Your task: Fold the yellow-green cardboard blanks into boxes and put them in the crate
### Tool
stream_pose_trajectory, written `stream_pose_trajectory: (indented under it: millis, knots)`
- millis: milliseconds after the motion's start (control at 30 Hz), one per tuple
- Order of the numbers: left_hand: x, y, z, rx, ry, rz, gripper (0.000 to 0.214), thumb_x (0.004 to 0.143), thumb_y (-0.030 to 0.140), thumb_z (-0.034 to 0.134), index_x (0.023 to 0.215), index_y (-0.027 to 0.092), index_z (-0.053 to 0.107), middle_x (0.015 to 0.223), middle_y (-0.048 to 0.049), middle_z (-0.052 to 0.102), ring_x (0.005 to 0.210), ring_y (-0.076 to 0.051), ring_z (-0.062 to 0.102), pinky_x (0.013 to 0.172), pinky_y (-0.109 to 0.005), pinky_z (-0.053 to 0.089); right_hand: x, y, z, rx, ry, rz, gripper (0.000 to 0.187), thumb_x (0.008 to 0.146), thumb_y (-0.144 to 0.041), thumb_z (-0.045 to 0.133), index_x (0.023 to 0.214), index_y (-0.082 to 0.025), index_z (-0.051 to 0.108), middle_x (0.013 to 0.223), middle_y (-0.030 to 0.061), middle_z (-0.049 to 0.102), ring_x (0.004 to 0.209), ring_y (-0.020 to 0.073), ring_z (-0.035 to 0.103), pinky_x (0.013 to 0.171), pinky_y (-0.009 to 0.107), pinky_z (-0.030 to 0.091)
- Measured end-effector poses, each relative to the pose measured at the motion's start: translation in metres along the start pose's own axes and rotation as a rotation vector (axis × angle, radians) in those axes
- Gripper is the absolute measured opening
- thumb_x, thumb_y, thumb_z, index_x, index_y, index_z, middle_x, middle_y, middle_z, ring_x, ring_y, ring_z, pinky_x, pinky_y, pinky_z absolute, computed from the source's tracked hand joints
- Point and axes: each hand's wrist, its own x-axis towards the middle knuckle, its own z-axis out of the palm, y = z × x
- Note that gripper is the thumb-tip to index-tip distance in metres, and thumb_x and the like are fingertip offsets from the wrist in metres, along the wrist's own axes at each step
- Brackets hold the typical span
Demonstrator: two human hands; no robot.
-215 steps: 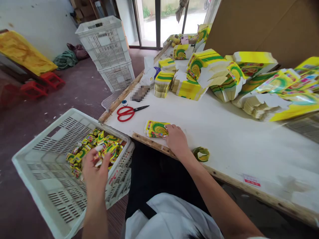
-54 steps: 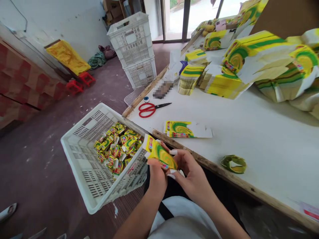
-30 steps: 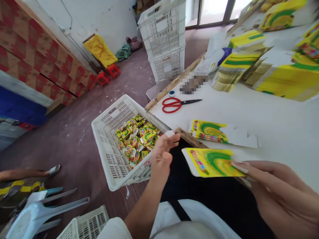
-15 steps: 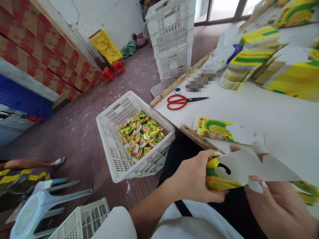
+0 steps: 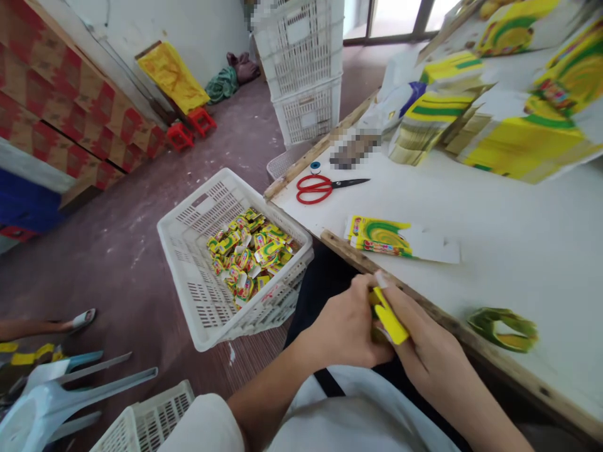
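Close together in front of my lap, both hands are closed around a small yellow carton (image 5: 391,317); fingers cover most of it, and a bright yellow flap sticks out. My left hand (image 5: 346,323) grips it from the left. My right hand (image 5: 421,336) presses it from the right, with the fingers along its upper side. Flat printed cartons (image 5: 381,235) lie beyond the hands on the white table (image 5: 518,251). A ring-shaped green and yellow piece (image 5: 504,329) rests to the right of my right hand.
Red-handled scissors (image 5: 315,189) and a small blue-centred spool (image 5: 315,167) lie near the table corner. Stacks of flat cartons (image 5: 433,116) stand behind. Left of the table, a white crate (image 5: 188,295) holds many folded boxes. A plastic stool (image 5: 28,414) is at lower left.
My right hand has moved left against my left hand. The carton's long pale panel, spread out before, is folded in and out of sight. The view has shifted slightly right.
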Motion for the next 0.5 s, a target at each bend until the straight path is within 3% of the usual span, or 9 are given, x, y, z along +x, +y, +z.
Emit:
stream_pose_trajectory:
  millis: [100,200,267,333,400,500]
  knots:
    - [0.003,-0.003,0.001,0.039,0.162,0.003,0.072,0.063,0.019,0.070,0.125,0.021,0.034,0.123,-0.0117,0.047,0.113,-0.028,0.053,0.094,-0.046,0.047,0.004,0.002,0.000,-0.072,0.113,-0.026,0.065,0.086,-0.003,0.039,0.143,-0.036,0.042,0.144,0.0013,0.051,0.129,0.0187,0.053,0.104,0.035,0.048]
    - [0.004,-0.003,-0.010,0.073,0.258,-0.074,0.055,0.063,0.020,0.074,0.111,0.022,0.047,0.114,-0.0077,0.052,0.109,-0.027,0.053,0.094,-0.046,0.045,0.008,0.005,-0.005,-0.121,0.222,-0.002,0.064,0.088,-0.004,0.041,0.144,-0.035,0.039,0.148,0.0041,0.047,0.129,0.0194,0.053,0.102,0.034,0.050]
    - [0.004,-0.004,-0.020,0.044,0.281,-0.110,0.046,0.065,0.025,0.077,0.105,0.022,0.053,0.105,-0.0050,0.057,0.100,-0.024,0.056,0.088,-0.041,0.047,0.010,0.006,-0.009,-0.145,0.146,-0.032,0.062,0.089,-0.008,0.045,0.145,-0.034,0.038,0.154,0.0060,0.036,0.131,0.0222,0.051,0.099,0.036,0.052]
    - [0.005,-0.005,-0.026,0.019,0.291,-0.122,0.046,0.065,0.027,0.079,0.104,0.021,0.056,0.102,-0.0040,0.060,0.096,-0.023,0.059,0.086,-0.039,0.048,0.011,0.008,-0.011,-0.162,0.047,-0.063,0.054,0.090,-0.011,0.047,0.138,-0.035,0.048,0.158,0.0057,0.028,0.131,0.0248,0.051,0.095,0.037,0.054]
    - [0.005,-0.006,-0.027,-0.023,0.332,-0.135,0.051,0.062,0.028,0.082,0.105,0.021,0.056,0.104,-0.0046,0.061,0.100,-0.024,0.059,0.090,-0.039,0.046,0.011,0.011,-0.012,-0.183,0.044,-0.056,0.046,0.091,-0.010,0.044,0.127,-0.035,0.058,0.156,0.0058,0.032,0.128,0.0254,0.053,0.091,0.038,0.057]
    - [0.007,-0.008,-0.023,-0.252,0.488,-0.202,0.066,0.056,0.026,0.085,0.113,0.021,0.052,0.112,-0.0065,0.060,0.104,-0.024,0.060,0.093,-0.040,0.047,0.012,0.015,-0.012,-0.207,0.127,-0.019,0.040,0.092,-0.013,0.045,0.125,-0.032,0.058,0.145,0.0096,0.046,0.123,0.0257,0.057,0.088,0.039,0.058]
